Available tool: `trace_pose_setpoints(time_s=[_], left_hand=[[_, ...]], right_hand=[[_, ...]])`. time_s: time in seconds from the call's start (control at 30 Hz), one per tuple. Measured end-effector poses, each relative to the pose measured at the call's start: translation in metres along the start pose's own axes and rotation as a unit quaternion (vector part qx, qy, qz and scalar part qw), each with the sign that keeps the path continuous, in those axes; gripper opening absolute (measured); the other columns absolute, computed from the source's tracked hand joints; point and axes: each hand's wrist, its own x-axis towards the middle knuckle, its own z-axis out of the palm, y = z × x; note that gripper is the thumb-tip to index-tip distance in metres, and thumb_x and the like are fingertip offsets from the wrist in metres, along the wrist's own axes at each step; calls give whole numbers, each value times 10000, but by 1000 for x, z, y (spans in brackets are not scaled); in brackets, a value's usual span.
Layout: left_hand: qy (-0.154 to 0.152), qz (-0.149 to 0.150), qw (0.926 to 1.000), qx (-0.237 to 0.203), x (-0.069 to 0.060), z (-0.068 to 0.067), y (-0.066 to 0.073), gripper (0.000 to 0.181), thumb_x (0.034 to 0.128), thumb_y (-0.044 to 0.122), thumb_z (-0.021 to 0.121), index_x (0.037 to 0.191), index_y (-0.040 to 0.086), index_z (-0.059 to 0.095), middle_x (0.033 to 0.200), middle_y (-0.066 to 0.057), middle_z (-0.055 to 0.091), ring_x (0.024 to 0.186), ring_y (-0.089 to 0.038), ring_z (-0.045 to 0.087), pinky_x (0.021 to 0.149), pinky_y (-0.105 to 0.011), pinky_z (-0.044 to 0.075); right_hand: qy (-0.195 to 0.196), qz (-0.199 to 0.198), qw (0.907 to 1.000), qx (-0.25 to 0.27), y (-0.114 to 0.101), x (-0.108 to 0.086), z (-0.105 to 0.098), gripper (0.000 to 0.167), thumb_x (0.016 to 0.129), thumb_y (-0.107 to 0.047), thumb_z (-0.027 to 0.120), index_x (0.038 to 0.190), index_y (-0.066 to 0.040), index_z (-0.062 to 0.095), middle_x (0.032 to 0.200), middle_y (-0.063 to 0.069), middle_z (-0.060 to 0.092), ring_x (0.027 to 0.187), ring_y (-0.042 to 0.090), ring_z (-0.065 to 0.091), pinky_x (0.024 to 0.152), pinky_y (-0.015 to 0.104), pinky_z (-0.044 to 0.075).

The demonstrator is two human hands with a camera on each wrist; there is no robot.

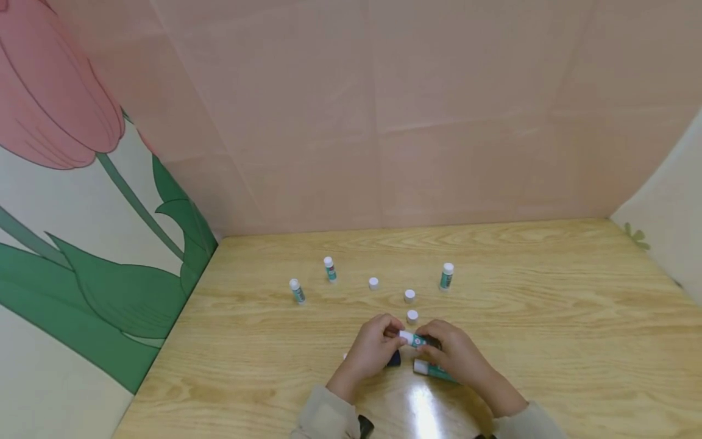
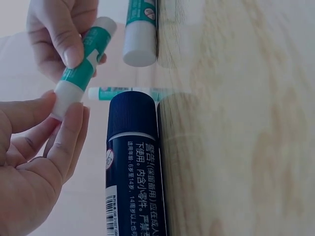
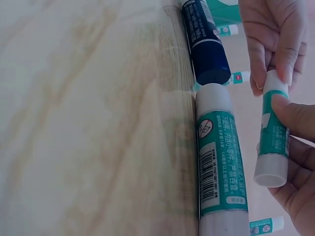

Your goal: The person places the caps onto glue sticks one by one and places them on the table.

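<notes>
Both of my hands are on one small green-and-white tube (image 1: 406, 338): the left hand (image 1: 375, 346) pinches a white end, and the right hand (image 1: 457, 353) grips the green-labelled body. The labelled wall hides whatever is inside it.

Taking that tube as the dial's centre, I have two upright small tubes (image 1: 330, 269) (image 1: 297, 291) at ten o'clock and a third upright tube (image 1: 446, 277) at one. Loose white caps sit between: two caps (image 1: 412, 316) (image 1: 409, 296) at twelve, another cap (image 1: 373, 283) at eleven. A large green tube (image 1: 422, 366) lies at five, under my right hand; a dark blue tube (image 1: 393, 358) lies at seven, the two cap ends facing each other, near but apart.

The wooden tabletop (image 1: 565, 305) stretches widely towards three o'clock. Its far edge meets a pink backdrop (image 1: 384, 122) at twelve; a tulip panel (image 1: 126, 292) borders it from ten round past nine, and a pale panel (image 1: 671, 225) from two.

From overhead my left hand mostly covers the dark blue tube; the left wrist view shows its ribbed cap and barcode. Only the right wrist view gives me the large green tube's barcode and the held tube's round white end face.
</notes>
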Motion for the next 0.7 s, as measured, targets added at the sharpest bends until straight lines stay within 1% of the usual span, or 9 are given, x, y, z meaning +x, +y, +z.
trace_pose_setpoints(time_s=[0.1, 0.2, 0.3, 0.4, 0.7], left_hand=[[-79, 5, 10000, 30, -1, 0, -2, 110, 805, 77, 598, 905, 68, 555, 862, 49, 514, 779, -51, 521, 657, -158, 441], [-178, 64, 9996, 198, -1, -1, -5, 120, 800, 57, 602, 912, 62, 559, 863, 44, 520, 777, -52, 520, 655, -163, 438], [-264, 12, 9992, 290, -2, -1, -7, 129, 796, 50, 603, 919, 61, 567, 854, 47, 539, 774, -45, 527, 654, -161, 436], [-320, -52, 9993, 191, -1, -2, -7, 124, 802, 52, 596, 923, 46, 571, 849, 37, 561, 775, -49, 538, 651, -163, 439], [-378, -70, 9992, -86, 0, -5, -5, 124, 807, 42, 581, 927, 10, 573, 869, -6, 585, 781, -49, 547, 656, -162, 444]], right_hand=[[-215, 113, 9997, -40, 0, 1, -1, 192, 712, -45, 675, 891, -65, 607, 840, -52, 552, 711, 49, 499, 601, 212, 443], [-462, 187, 9987, -88, -1, 2, -3, 181, 730, -64, 664, 901, -64, 605, 829, -64, 536, 705, 45, 489, 597, 213, 437], [-634, 254, 9974, -232, 0, 2, -4, 175, 738, -78, 658, 905, -60, 608, 825, -67, 530, 713, 50, 487, 605, 221, 437], [-717, 350, 9959, -420, 1, 4, -6, 172, 741, -89, 658, 904, -64, 610, 818, -68, 534, 715, 56, 492, 613, 230, 438], [-819, 545, 9918, -819, 5, 6, -9, 141, 724, -86, 666, 857, -80, 618, 791, -62, 556, 709, 84, 515, 629, 270, 444]])
